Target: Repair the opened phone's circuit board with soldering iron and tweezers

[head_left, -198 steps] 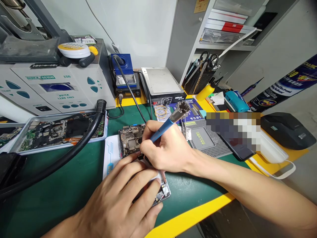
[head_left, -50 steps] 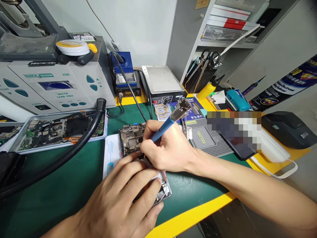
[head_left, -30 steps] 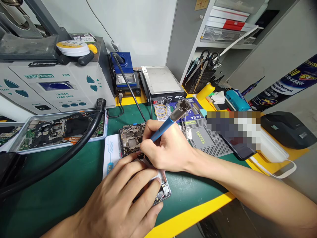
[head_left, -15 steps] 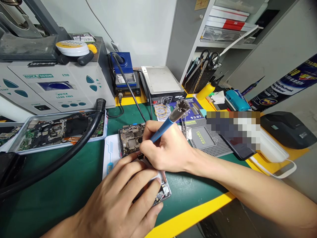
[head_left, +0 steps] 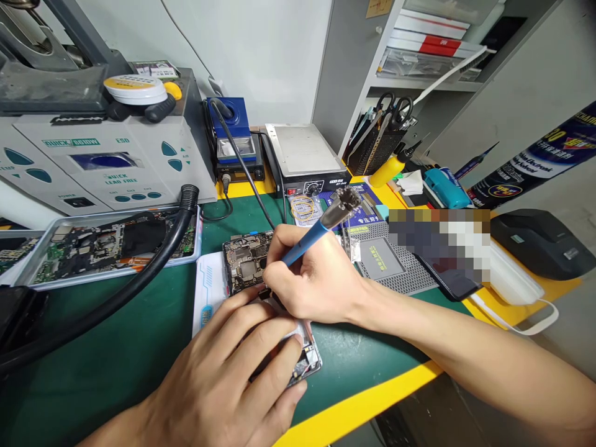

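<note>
An opened phone [head_left: 239, 257] with its circuit board bare lies on a white and blue box or mat. My left hand [head_left: 223, 366] lies across the phone's lower half and holds it, fingers bent over it and the thumb hidden. Above the board, my right hand [head_left: 311, 276] grips a blue-handled brush [head_left: 305, 243] like a pen. The brush's metal ferrule and bristles point up and away to the right. Its lower end is behind my fingers, so I cannot tell whether it touches the board.
A hot-air station [head_left: 116, 155] stands at the left, its black hose [head_left: 125, 295] curving over the green mat [head_left: 116, 372]. Nearby is a tray [head_left: 35, 282] of circuit boards. Behind are a soldering station [head_left: 237, 167] and a heating plate [head_left: 302, 149]. A perforated grey mat [head_left: 414, 264] lies right.
The bristle end of the brush has tipped slightly to the right and down. Both hands stay in nearly the same place, and the phone has not visibly moved.
</note>
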Demonstrator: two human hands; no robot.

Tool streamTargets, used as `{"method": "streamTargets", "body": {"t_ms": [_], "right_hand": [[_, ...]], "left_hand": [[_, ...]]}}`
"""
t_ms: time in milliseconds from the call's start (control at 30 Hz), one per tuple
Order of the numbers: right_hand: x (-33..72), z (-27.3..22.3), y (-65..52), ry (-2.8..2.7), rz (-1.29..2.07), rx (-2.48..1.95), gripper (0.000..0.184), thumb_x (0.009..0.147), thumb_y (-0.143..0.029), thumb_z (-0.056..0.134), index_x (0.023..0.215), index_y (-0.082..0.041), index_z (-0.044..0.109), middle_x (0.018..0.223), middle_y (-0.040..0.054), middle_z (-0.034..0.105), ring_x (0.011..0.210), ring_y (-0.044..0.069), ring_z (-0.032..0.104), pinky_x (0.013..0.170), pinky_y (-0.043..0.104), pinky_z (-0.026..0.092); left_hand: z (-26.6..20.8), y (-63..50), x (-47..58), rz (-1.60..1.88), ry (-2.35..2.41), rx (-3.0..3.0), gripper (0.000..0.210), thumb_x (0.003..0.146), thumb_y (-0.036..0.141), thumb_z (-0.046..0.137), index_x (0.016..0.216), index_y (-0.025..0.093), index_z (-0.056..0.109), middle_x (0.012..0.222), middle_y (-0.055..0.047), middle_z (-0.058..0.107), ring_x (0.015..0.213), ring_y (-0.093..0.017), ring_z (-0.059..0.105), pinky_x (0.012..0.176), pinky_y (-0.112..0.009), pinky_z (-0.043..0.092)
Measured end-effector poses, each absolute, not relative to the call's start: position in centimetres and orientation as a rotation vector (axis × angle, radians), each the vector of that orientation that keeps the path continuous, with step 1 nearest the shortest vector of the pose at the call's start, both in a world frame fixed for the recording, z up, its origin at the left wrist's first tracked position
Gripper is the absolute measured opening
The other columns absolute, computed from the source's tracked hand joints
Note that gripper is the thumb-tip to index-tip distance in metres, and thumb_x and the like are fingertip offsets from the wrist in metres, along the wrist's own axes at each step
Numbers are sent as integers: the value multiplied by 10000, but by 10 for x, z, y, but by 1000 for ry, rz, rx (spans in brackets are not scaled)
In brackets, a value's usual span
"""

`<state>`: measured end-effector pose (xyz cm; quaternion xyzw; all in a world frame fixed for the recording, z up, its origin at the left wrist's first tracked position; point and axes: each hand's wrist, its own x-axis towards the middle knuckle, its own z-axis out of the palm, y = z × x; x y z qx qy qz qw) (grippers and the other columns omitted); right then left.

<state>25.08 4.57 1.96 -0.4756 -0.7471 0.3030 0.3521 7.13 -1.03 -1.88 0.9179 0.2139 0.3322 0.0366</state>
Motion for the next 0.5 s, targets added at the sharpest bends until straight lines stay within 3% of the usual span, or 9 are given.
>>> {"method": "streamTargets", "body": {"t_ms": [500], "right_hand": [[251, 21, 45, -1946, 772, -1238, 124, 754, -195, 522, 630, -194, 521, 548, -49, 510, 511, 96, 429, 476, 258, 301]], "left_hand": [[-20, -11, 71, 983, 670, 2829, 169, 905, 162, 656, 1052, 119, 728, 1008, -94, 736, 1014, -295, 600, 1030, -500, 450]]}}
